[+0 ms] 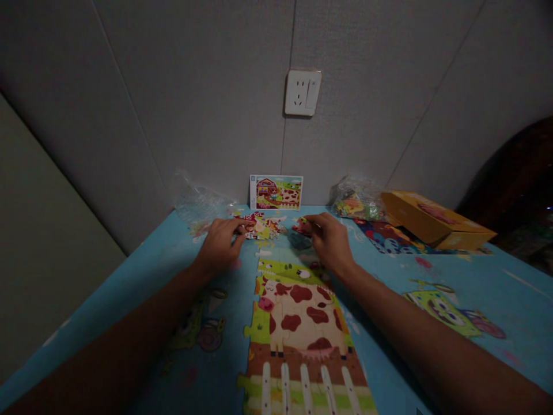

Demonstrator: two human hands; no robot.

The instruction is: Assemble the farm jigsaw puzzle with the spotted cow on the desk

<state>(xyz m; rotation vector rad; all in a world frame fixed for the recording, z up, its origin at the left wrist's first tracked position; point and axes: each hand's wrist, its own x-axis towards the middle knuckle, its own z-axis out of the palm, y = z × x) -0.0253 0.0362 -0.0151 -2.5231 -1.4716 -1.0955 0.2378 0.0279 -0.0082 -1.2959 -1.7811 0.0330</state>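
Observation:
A partly joined jigsaw puzzle lies on the table in front of me, showing a brown-spotted cow above a white fence. Beyond its far edge is a pile of loose puzzle pieces. My left hand reaches to the left side of that pile, its index finger stretched onto the pieces and its thumb apart. Between the fingertips of my right hand is a small red puzzle piece, raised a little over the table, with a dark shadow below it. My right fingers partly cover this piece.
Against the wall leans a picture card of the farm scene. Crumpled clear plastic lies at the back left. A clear bag of pieces and a yellow box stand at the back right. A blue cartoon-print cover spreads over the table.

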